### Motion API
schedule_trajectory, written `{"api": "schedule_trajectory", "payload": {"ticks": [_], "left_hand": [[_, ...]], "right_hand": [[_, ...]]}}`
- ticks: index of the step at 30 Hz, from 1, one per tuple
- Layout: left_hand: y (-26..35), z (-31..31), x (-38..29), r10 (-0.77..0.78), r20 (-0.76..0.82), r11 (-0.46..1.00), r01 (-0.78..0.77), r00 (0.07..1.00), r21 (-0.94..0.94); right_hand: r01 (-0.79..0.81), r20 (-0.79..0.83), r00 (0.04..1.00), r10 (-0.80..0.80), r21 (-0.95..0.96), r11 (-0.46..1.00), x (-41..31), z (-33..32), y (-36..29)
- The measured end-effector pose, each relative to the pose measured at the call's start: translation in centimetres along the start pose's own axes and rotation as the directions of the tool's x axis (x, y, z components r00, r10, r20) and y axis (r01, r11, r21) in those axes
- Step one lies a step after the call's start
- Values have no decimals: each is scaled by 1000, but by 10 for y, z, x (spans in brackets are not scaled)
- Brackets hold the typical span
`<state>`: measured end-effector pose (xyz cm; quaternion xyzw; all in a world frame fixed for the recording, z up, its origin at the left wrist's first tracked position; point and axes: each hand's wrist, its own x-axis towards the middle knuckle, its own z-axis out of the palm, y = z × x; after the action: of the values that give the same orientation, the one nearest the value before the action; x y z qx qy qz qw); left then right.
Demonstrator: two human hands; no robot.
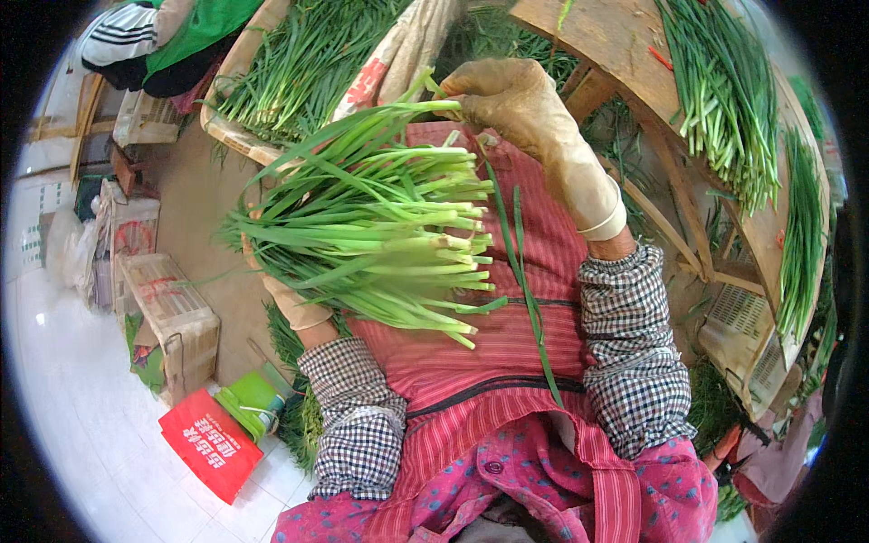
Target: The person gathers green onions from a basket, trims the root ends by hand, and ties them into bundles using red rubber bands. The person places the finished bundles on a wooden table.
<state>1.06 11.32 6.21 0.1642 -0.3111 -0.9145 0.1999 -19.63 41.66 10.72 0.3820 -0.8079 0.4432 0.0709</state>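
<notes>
A loose bunch of garlic chives (380, 217) lies across my gloved left hand (299, 305), cut ends pointing right. The leaves hide most of that hand's fingers. Above the cut ends, my right hand (523, 115), in a soiled pale glove, has its thumb and fingertips pinched on a chive stalk (434, 105) at the bunch's upper edge. Limp single chive leaves (523, 271) hang over my red striped apron (475, 360), to the right of the bunch.
A wooden table (611, 41) at upper right bears chive bundles (733, 115). A crate (231, 139) full of chives stands beyond my left hand, beside a woven sack (380, 68). Crates (176, 319) and a red bag (210, 444) lie left. Another person's striped sleeve (122, 34) shows upper left.
</notes>
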Motion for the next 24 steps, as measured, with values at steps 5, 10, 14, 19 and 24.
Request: {"api": "schedule_trajectory", "payload": {"ticks": [5,10,14,19,24], "left_hand": [[2,2,2,137,-64,981,-127,988,145],[3,7,-3,36,17,997,-37,999,63],[4,8,-1,65,-62,995,-60,996,84],[7,3,7,56,19,998,-57,998,39],[6,0,9,114,-14,991,-112,993,70]], "right_hand": [[231,-67,959,-275,-375,898,-13,-29,-1],[-359,-43,908,417,-593,721,-21,-41,-5],[-274,-180,959,219,-397,876,-18,-36,-21],[-132,-10,986,164,547,827,12,-12,-36],[-318,64,937,344,563,763,13,-6,-47]]}}
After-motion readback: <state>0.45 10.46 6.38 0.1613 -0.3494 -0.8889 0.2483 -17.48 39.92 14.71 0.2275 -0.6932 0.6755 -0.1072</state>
